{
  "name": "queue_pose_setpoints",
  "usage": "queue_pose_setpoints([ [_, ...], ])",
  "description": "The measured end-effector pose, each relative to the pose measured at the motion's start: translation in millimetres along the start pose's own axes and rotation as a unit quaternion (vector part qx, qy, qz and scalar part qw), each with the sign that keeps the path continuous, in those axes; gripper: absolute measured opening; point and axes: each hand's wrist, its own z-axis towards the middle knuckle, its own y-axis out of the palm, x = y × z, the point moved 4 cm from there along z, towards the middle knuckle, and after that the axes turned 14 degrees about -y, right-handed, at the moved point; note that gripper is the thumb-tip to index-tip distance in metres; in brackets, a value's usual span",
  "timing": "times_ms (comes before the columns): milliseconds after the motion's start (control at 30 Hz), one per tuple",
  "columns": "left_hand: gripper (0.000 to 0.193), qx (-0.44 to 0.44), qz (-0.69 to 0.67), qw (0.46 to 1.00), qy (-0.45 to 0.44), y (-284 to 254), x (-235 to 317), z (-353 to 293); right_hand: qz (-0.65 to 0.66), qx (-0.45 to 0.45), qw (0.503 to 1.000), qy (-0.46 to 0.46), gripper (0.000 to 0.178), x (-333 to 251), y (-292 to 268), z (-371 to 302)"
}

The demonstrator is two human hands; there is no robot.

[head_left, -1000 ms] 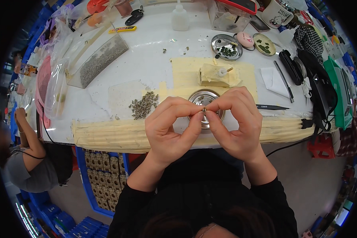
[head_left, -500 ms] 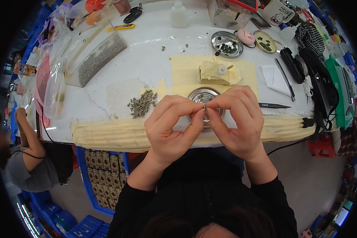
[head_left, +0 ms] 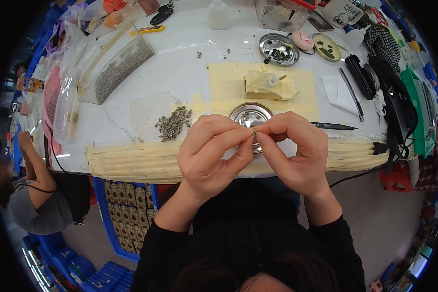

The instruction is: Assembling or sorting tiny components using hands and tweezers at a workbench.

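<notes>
Both hands meet over the near part of the tabletop (head_left: 180, 58), the left hand (head_left: 205, 155) and the right hand (head_left: 300, 155) each with a narrow grip, thumb and forefinger pinched on one small metallic piece (head_left: 254, 132) that the fingertips mostly hide. The piece sits above a round metal dish (head_left: 234, 113), whose near side the fingers partly cover. Just beyond the dish stands a tape-wrapped block (head_left: 263, 86) with a short stick jutting from it; black tweezers (head_left: 335, 126) lie to the right, close to the right hand. A loose heap of small parts (head_left: 174, 123) spreads left of the left hand. Farther right lie a white sheet (head_left: 337, 95) and a slim dark pen-like tool (head_left: 351, 95). The front edge is padded with creased, pale yellow tape (head_left: 131, 163). At the far left, a clear, slanted tray (head_left: 88, 95) holds coarse grey granules (head_left: 124, 70); a shiny round plate (head_left: 262, 54) carries dark green bits, beside a pink rounded object (head_left: 302, 41).
</notes>
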Motion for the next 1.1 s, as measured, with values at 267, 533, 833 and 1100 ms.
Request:
queue_pose_setpoints([
  [267,0.022,-0.024,0.083,0.996,0.005,11,1,0,-0.194,-0.075,0.969,-0.135,0.02,-4,-6,2],
  [533,0.024,-0.045,0.076,0.996,0.01,10,2,-3,-0.186,-0.139,0.964,-0.127,0.018,-4,-12,5],
  [833,0.028,-0.025,0.082,0.995,0.047,7,5,-6,-0.089,-0.094,0.99,-0.053,0.013,-3,-11,3],
  [1100,0.031,-0.018,0.073,0.995,0.071,5,6,-7,-0.017,-0.056,0.998,-0.025,0.011,-1,-8,3],
])
